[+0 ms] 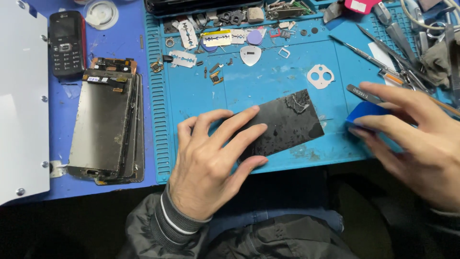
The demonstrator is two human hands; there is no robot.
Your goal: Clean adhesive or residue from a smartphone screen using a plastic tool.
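Fingers of the left hand lie spread and flat on the near-left end of a black panel, pressing it to the blue mat rather than closing round it. The panel lies flat near the mat's front edge. Its long axis is tilted, running from the near left under the hand up to the far right, where a scuffed, cracked corner points toward a white camera bezel. Smears and residue mark its surface.

The right hand rests at the mat's right side, thumb and fingers pinching a blue card, well apart from the panel's right end. A flat metal tool lies just beyond the fingertips.

Razor blades, picks and small parts litter the mat's far side. Left of the mat sit a stack of old screens and a black keypad phone.
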